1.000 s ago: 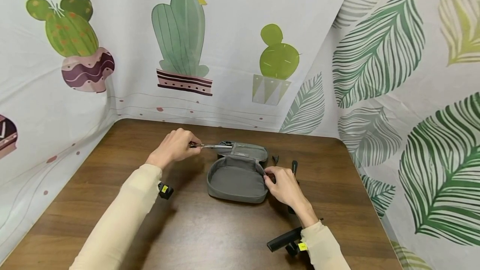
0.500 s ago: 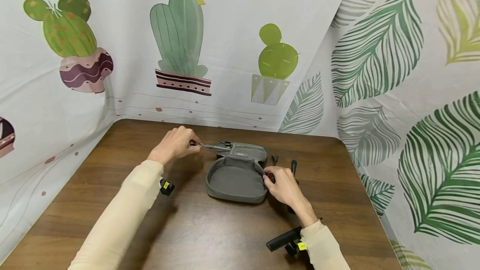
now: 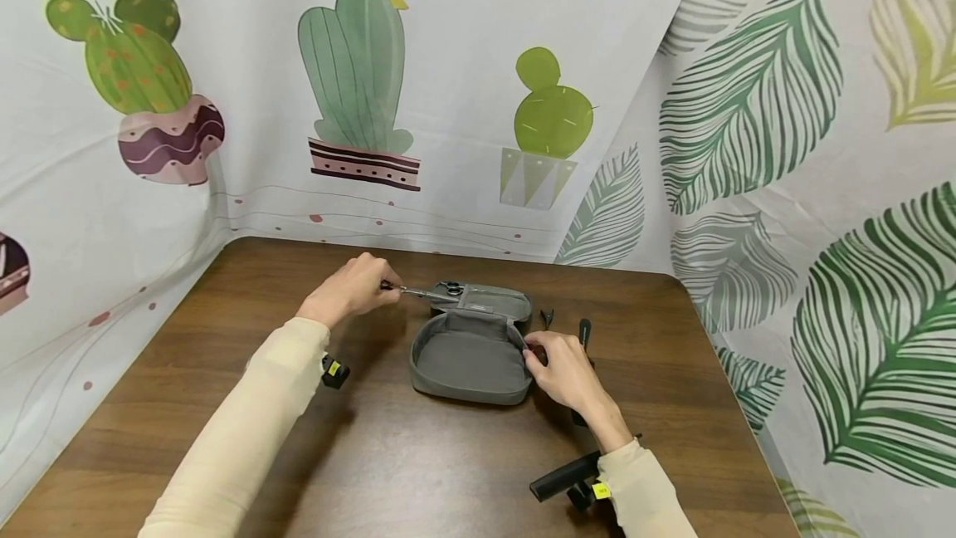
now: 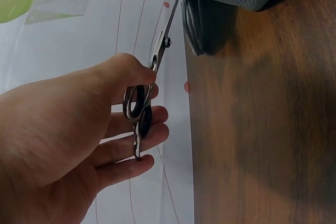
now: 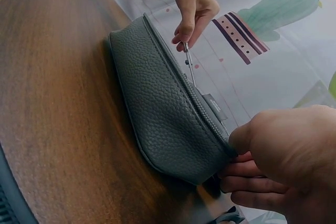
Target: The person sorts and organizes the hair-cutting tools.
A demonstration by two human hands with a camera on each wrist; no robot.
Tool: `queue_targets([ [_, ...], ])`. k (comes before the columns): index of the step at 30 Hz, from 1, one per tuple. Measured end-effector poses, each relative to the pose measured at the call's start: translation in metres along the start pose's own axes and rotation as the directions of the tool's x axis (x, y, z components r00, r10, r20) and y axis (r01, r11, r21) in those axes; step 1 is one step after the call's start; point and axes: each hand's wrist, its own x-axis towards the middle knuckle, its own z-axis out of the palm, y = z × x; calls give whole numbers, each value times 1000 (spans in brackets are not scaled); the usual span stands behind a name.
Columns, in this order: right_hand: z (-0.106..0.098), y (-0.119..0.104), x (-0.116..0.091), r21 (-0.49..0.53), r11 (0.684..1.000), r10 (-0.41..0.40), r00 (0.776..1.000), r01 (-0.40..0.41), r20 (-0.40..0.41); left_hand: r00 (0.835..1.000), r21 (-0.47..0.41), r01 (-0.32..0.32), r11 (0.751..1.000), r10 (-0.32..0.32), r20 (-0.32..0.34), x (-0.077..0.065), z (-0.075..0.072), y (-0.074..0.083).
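A grey zip case (image 3: pixel 472 368) lies unfolded on the table, its zip edge and pebbled side showing in the right wrist view. My left hand (image 3: pixel 349 287) holds a pair of hairdressing scissors (image 4: pixel 159 53) by the finger loops, thumb against the handle. The blades point right, and their tips reach the case's far half, where the case hides them in the left wrist view. Another pair of scissors (image 3: pixel 451 287) shows its loops in that far half. At the near half's right edge, my right hand (image 3: pixel 566 368) pinches the rim between thumb and fingers.
Right of the case lie a small black clip-like item (image 3: pixel 548 318) and a long black-handled item (image 3: pixel 586 332), partly behind my right hand. A black bar (image 3: pixel 563 477) is beside my right wrist. Patterned cloth hangs behind the wooden table (image 3: pixel 418 471).
My left hand has shifted slightly right, and the scissors now slope down a little more toward the case. The right hand and the case stay in place.
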Motion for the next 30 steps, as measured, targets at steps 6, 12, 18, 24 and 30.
queue_targets([
  [6,0,0,0,5,1000,0,1000,0,3,998,-20,25,999,-24,65,1,0,0],
  [12,0,0,-1,-4,1000,0,1000,0,7,993,-23,39,999,-36,108,1,-1,1],
  [18,0,0,0,-7,1000,-8,1000,8,1,992,-28,18,999,-14,123,4,-1,2],
  [24,2,1,0,-14,1000,-18,1000,18,-7,991,-32,-17,999,21,129,7,0,-1],
  [30,2,2,1,-21,999,-27,1000,27,-15,989,-47,-10,999,17,149,9,1,-3],
])
